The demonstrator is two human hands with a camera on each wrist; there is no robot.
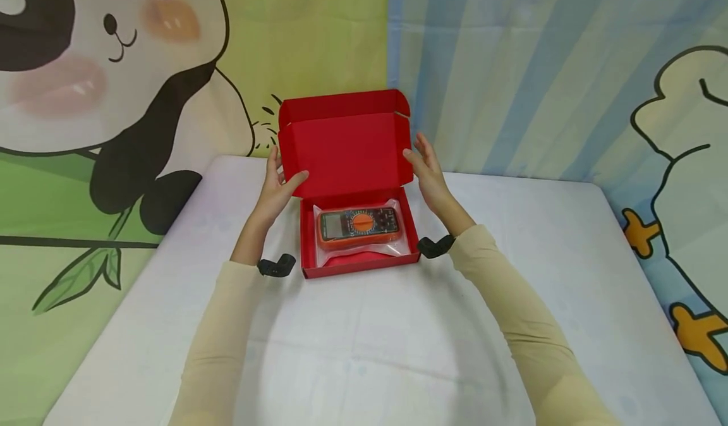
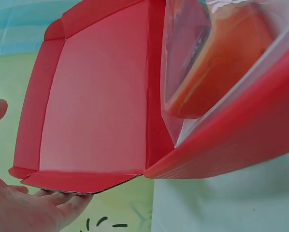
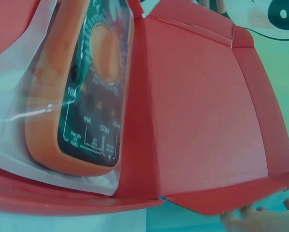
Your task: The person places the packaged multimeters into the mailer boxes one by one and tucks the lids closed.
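While my left hand (image 1: 279, 182) and right hand (image 1: 428, 172) flank the upright lid with fingers straight, the red cardboard box (image 1: 348, 160) sits between them on the white table (image 1: 364, 325), its orange multimeter (image 1: 358, 226) lying crosswise in a clear plastic bag (image 1: 398, 246). My left wrist view shows fingers (image 2: 62, 205) under the lid's side flap. My right wrist view shows fingertips (image 3: 246, 215) beside the opposite flap.

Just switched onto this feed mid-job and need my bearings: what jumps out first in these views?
The open red box stands at the middle of the white table, its lid upright. Inside its tray lies an orange multimeter in a clear plastic bag. The left hand touches the lid's left edge, thumb on its inner face, and the right hand is at its right edge with straight fingers.
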